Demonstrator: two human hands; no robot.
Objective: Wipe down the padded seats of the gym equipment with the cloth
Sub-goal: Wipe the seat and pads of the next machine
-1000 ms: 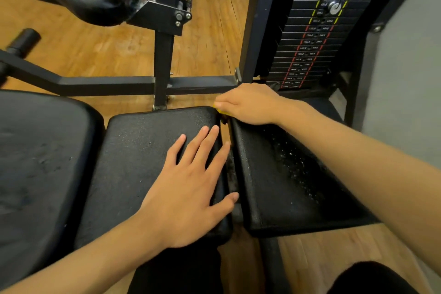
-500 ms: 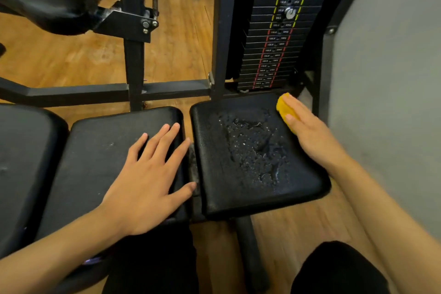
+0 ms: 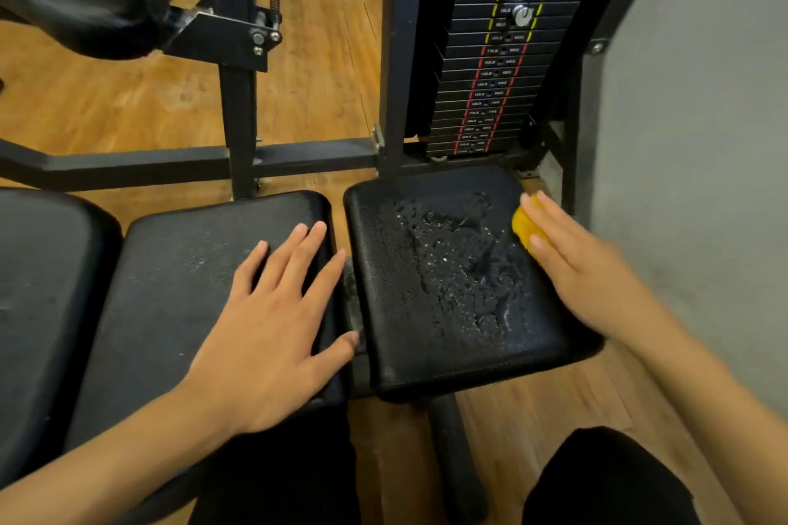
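Pressing down on the yellow cloth (image 3: 522, 228), the right hand (image 3: 584, 264) sits at the far right edge of the right seat pad (image 3: 426, 358). Its fingers lie nearly straight over the bunched fabric rather than curling round it; the thumb is hidden, so I cannot tell whether it pinches from below. Only a small yellow lump shows beyond the fingertips, touching the pad's surface.

What matters for the coming stroke is the wet patch (image 3: 452, 269). It lies directly left of the cloth and spreads down the middle of the pad, its longer run going from far to near. A sweep leftward, then back in rows toward the near edge, looks like the move needed, and the right hand is plainly the nearer one for it.

The left hand (image 3: 273, 311) rests flat with fingers spread wide on the middle pad (image 3: 170, 290), holding nothing, apparently just bracing. The droplets are unwiped, so this seat seems barely begun. Beyond the pad stands the weight stack (image 3: 499, 68).
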